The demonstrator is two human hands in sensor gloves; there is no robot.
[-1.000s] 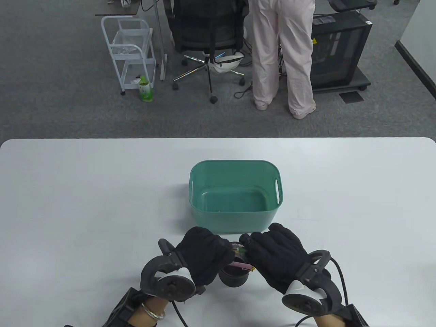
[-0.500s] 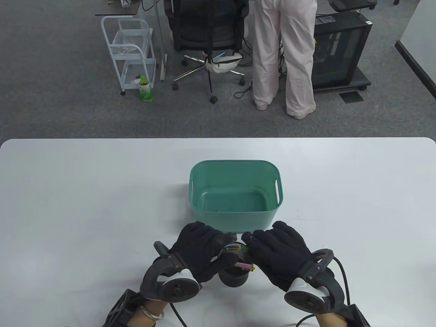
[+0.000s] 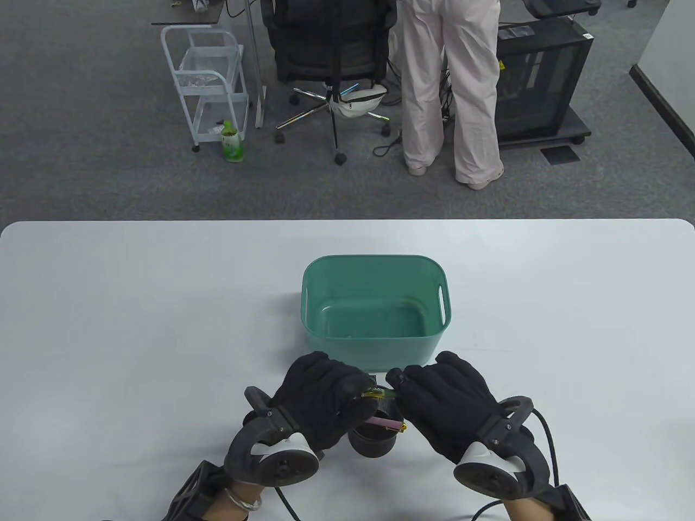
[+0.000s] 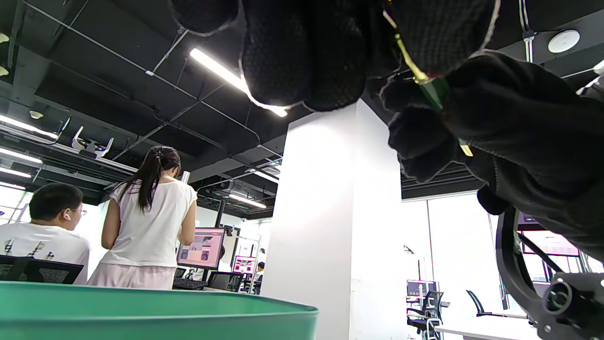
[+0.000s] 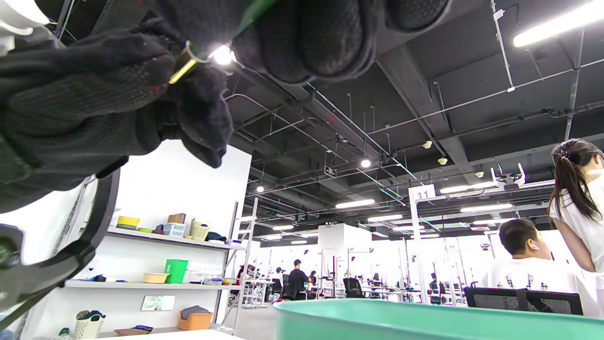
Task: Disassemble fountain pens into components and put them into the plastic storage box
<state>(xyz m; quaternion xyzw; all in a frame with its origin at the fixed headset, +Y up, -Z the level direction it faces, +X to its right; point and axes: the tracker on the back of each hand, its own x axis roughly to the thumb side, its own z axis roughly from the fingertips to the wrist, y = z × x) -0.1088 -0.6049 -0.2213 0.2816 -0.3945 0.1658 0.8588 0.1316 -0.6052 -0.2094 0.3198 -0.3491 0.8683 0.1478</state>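
Both gloved hands meet over a black pen cup (image 3: 372, 438) near the table's front edge. Between them is a green fountain pen (image 3: 383, 394) with gold trim. My left hand (image 3: 326, 399) pinches its gold-trimmed end, and my right hand (image 3: 440, 401) grips the green end. The left wrist view shows the green pen (image 4: 436, 92) clamped between both gloves; the right wrist view shows the pen's gold ring (image 5: 181, 71). A pink pen (image 3: 383, 422) lies across the cup's rim. The teal storage box (image 3: 374, 266) stands just beyond the hands.
The white table (image 3: 108, 325) stretches wide on both sides of the box. Beyond its far edge are an office chair (image 3: 331, 59), a white cart (image 3: 209, 87) and a standing person's legs (image 3: 453, 92).
The hands have drawn slightly closer together over the cup, still holding the green pen. The left hand shifted a little to the right.
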